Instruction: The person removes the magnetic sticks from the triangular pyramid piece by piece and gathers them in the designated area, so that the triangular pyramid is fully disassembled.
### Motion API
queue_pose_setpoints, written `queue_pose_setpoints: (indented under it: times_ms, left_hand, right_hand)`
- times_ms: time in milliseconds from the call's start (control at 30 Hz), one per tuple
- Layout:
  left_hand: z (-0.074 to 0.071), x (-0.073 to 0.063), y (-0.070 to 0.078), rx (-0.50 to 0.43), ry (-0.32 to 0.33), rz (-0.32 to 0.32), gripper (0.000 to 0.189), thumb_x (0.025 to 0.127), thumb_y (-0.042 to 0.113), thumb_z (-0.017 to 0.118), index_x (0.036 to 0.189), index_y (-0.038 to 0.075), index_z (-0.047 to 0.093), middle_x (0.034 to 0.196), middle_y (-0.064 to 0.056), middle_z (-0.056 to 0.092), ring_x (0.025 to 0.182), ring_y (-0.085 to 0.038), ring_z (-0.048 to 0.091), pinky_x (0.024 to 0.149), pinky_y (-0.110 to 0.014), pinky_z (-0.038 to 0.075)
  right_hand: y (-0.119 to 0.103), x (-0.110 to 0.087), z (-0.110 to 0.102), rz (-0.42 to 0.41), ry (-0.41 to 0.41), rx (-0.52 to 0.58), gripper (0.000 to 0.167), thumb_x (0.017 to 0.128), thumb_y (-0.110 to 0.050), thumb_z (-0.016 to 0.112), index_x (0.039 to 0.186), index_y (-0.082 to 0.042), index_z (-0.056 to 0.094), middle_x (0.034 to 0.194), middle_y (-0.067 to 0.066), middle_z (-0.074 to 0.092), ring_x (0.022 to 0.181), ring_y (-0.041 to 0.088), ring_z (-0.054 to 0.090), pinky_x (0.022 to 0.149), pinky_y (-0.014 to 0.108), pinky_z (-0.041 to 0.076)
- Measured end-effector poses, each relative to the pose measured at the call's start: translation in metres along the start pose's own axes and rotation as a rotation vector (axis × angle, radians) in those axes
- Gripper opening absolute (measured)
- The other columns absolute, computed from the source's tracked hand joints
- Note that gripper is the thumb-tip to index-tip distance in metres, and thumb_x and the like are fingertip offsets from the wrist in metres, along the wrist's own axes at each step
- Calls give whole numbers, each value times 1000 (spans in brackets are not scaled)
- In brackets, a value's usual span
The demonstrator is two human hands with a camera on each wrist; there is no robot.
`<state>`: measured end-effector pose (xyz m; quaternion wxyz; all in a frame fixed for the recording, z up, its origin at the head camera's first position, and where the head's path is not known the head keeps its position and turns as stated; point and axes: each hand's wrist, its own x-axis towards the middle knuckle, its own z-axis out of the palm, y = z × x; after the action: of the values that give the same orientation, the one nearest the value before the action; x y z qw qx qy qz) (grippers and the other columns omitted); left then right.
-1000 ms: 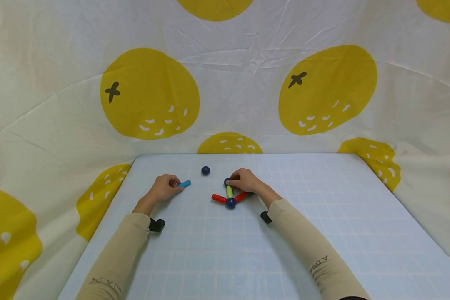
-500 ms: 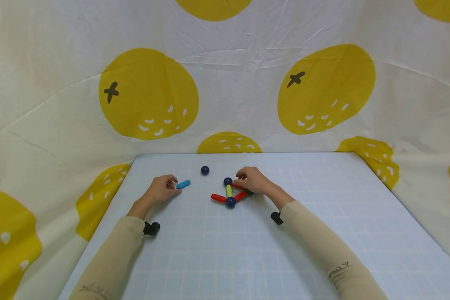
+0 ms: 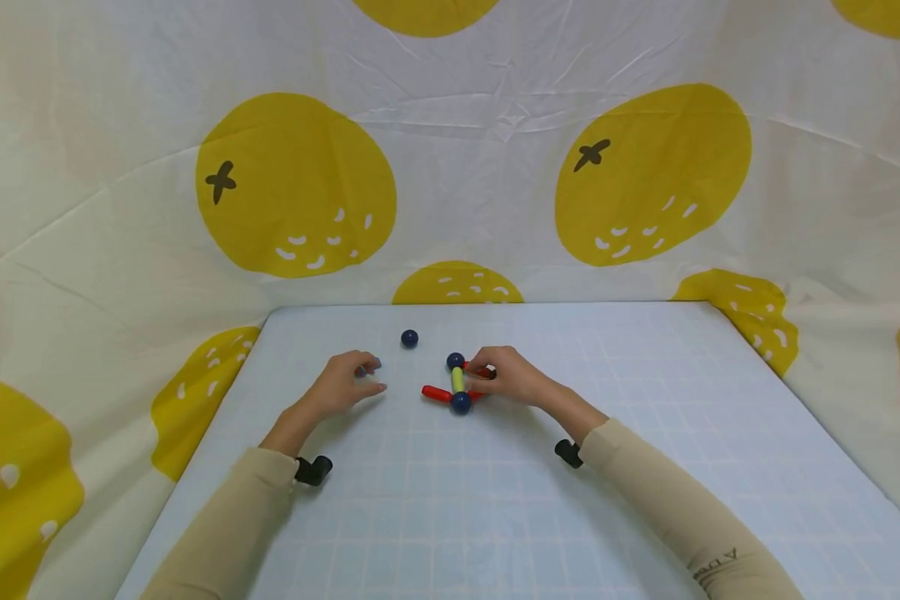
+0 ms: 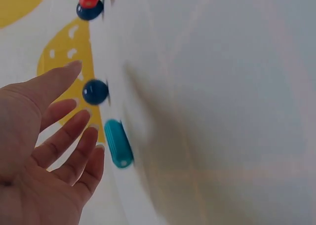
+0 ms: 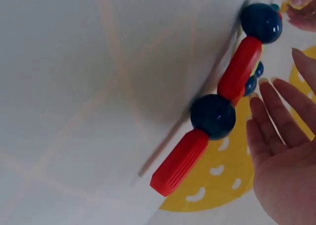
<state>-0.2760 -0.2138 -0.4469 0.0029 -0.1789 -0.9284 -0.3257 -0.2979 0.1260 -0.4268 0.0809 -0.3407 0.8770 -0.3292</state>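
Note:
My left hand [image 3: 348,383] hovers at the left with fingers spread and thumb apart, holding nothing. Beside its fingertips a blue magnetic stick [image 4: 118,143] lies on the table, mostly hidden behind the fingers in the head view. At the middle, a yellow-green stick [image 3: 457,381] joins a far dark blue ball [image 3: 455,361] and a near dark blue ball [image 3: 461,403]. One red stick [image 3: 437,394] points left from the near ball. My right hand [image 3: 512,375] is over the right side of this assembly, partly hiding red sticks. In the right wrist view its fingers extend loosely beside a red stick [image 5: 240,69] and ball [image 5: 213,116].
A loose dark blue ball [image 3: 409,338] sits farther back, between the left hand and the assembly. The white gridded table [image 3: 435,517] meets a hanging cloth [image 3: 480,183] with yellow fruit prints at its back edge.
The left hand has let go of the blue stick and spread its fingers. The right hand has released the far ball and shifted right, then nearer, over the red sticks.

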Motion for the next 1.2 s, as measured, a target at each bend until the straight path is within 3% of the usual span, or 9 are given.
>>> queue_pose_setpoints:
  times_ms: [167, 400, 767, 967, 1200]
  left_hand:
    - [14, 3, 15, 2, -84, 36, 36, 93, 22, 78, 121, 3, 68, 111, -10, 68, 101, -25, 60, 89, -41, 52]
    - [33, 9, 28, -24, -149, 83, 34, 93, 24, 77, 122, 6, 70, 111, -5, 70, 99, -21, 61, 87, -37, 52]
    - [54, 20, 38, -73, -206, 34, 32, 95, 22, 76, 125, 13, 70, 108, 3, 69, 96, -16, 60, 88, -34, 53]
    - [58, 25, 40, -74, -197, 21, 20, 93, 23, 78, 111, 17, 75, 98, 6, 70, 93, -15, 60, 90, -37, 52]
    - [53, 28, 42, -72, -230, 13, 15, 90, 25, 81, 100, 14, 77, 90, 7, 71, 89, -14, 61, 88, -34, 53]
  right_hand:
    - [-2, -3, 6, -39, -19, -4, 27, 93, -16, 77, 115, -1, 75, 105, 12, 70, 96, 32, 61, 87, 43, 54]
    - [-4, -3, 14, -32, -63, 22, 30, 92, -17, 78, 119, -4, 74, 107, 10, 70, 103, 29, 63, 93, 44, 54]
    - [-2, -2, 20, -62, -62, -17, 22, 91, -18, 80, 110, -9, 78, 101, 3, 69, 95, 24, 60, 89, 39, 53]
    - [0, -1, 20, -72, -59, -25, 20, 90, -19, 81, 108, -10, 78, 98, 3, 69, 91, 24, 59, 84, 35, 52]
    - [1, -1, 19, -63, -57, -17, 20, 90, -18, 81, 108, -10, 79, 98, 4, 69, 93, 26, 60, 85, 38, 53]
